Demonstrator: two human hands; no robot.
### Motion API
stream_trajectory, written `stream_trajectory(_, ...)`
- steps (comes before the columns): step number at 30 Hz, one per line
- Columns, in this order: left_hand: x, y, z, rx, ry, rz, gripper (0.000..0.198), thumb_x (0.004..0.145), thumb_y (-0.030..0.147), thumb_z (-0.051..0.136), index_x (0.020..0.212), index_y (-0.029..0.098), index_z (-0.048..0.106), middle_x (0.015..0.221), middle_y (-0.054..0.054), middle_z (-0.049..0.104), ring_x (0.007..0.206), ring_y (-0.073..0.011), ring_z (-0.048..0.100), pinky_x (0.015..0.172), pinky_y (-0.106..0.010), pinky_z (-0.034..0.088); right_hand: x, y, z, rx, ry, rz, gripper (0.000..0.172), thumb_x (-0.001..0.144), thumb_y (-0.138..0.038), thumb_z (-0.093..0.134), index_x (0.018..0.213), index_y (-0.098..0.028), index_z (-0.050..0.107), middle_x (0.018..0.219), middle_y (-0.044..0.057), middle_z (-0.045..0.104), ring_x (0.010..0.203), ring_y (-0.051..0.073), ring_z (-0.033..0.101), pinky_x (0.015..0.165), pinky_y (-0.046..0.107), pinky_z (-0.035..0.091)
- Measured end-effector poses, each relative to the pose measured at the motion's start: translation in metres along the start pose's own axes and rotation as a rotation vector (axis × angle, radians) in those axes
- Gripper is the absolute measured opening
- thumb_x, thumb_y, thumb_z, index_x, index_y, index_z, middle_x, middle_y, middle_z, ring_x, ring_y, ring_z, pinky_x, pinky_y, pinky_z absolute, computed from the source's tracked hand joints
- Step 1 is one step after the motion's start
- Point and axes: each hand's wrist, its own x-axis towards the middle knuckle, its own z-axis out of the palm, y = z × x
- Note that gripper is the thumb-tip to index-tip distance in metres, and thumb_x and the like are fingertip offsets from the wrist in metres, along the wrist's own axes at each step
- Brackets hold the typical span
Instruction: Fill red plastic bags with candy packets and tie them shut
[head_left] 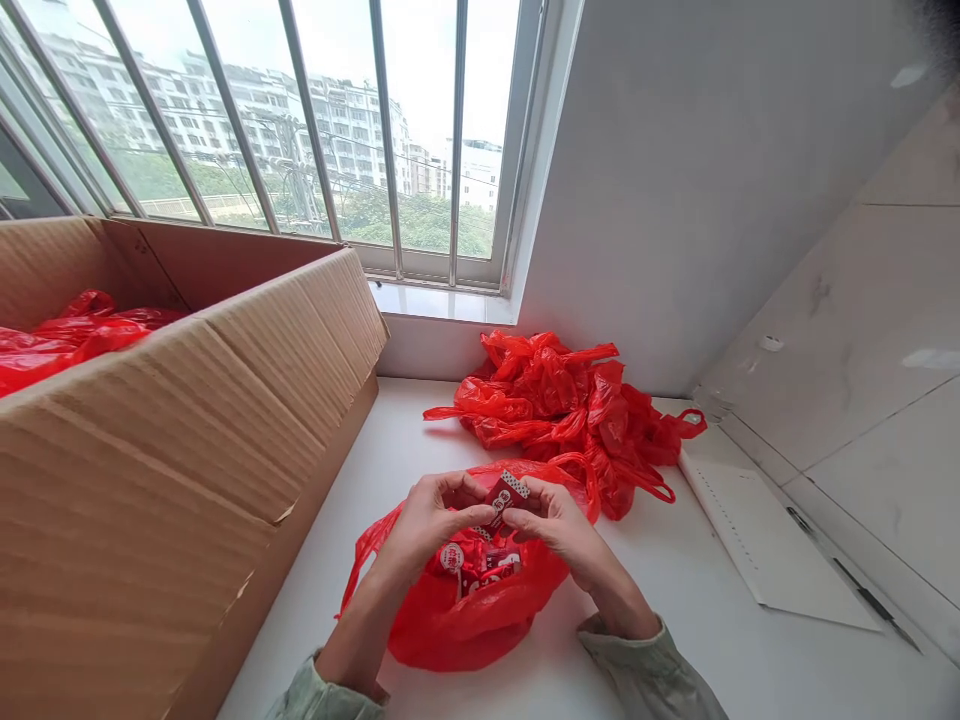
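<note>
My left hand [431, 520] and my right hand [559, 525] meet over an open red plastic bag [465, 620] lying on the white counter [675, 600]. Both pinch a small dark red packet [506, 493] with white dots along its edge, held just above the bag's mouth. Inside the bag lie several more small red packets [480, 567] with white round labels. My fingers are curled closed round the held packet.
A heap of crumpled red plastic bags [570, 410] lies behind, near the wall. A large open cardboard box [172, 450] with red bags [67, 340] inside fills the left. A flat white sheet [765, 540] lies at the right. A barred window [300, 130] is ahead.
</note>
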Motion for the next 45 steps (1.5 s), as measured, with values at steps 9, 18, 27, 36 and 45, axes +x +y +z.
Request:
stream_trajectory(9, 0.002, -0.004, 0.0, 0.091, 0.043, -0.005, 0.02, 0.068, 0.032, 0.074, 0.074, 0.013, 0.07, 0.071, -0.007, 0.073, 0.069, -0.0205, 0.066, 0.066, -0.029, 0.05, 0.002, 0.002, -0.001, -0.02, 0.042, -0.007, 0.026, 0.073, -0.034, 0.078, 0.09, -0.017, 0.069, 0.086, 0.001, 0.07, 0.08, 0.014, 0.062, 0.07, 0.023, 0.046)
stream_trajectory(18, 0.006, -0.006, 0.001, 0.136, -0.016, 0.004, 0.027, 0.069, 0.039, 0.073, 0.078, 0.014, 0.075, 0.076, -0.006, 0.074, 0.071, -0.02, 0.064, 0.065, -0.028, 0.049, 0.006, 0.011, -0.006, 0.029, 0.176, -0.075, 0.023, 0.069, -0.036, 0.08, 0.072, -0.016, 0.069, 0.068, 0.0, 0.068, 0.066, 0.014, 0.062, 0.069, 0.027, 0.05)
stream_trajectory(27, 0.003, 0.0, 0.002, 0.14, 0.153, 0.103, 0.02, 0.069, 0.036, 0.074, 0.066, 0.017, 0.073, 0.067, -0.002, 0.067, 0.067, -0.0163, 0.059, 0.065, -0.025, 0.044, 0.006, 0.008, 0.001, 0.182, 0.225, -0.104, 0.025, 0.064, -0.036, 0.085, 0.07, -0.018, 0.069, 0.067, -0.002, 0.067, 0.064, 0.01, 0.058, 0.066, 0.023, 0.049)
stream_trajectory(36, 0.003, -0.003, 0.011, -0.09, 0.091, 0.057, 0.032, 0.068, 0.045, 0.078, 0.075, 0.015, 0.069, 0.073, -0.003, 0.069, 0.07, -0.0161, 0.061, 0.065, -0.025, 0.046, 0.005, 0.008, 0.005, 0.305, 0.27, -0.042, 0.032, 0.057, -0.038, 0.089, 0.067, -0.017, 0.067, 0.064, -0.003, 0.065, 0.062, 0.009, 0.057, 0.065, 0.023, 0.049)
stream_trajectory(45, 0.0, 0.0, 0.003, 0.122, 0.096, 0.035, 0.029, 0.068, 0.043, 0.076, 0.072, 0.014, 0.071, 0.067, -0.003, 0.068, 0.066, -0.0179, 0.062, 0.06, -0.025, 0.047, 0.001, 0.002, 0.002, 0.171, 0.221, -0.005, 0.034, 0.061, -0.043, 0.085, 0.074, -0.017, 0.067, 0.069, -0.001, 0.065, 0.066, 0.011, 0.059, 0.066, 0.025, 0.049)
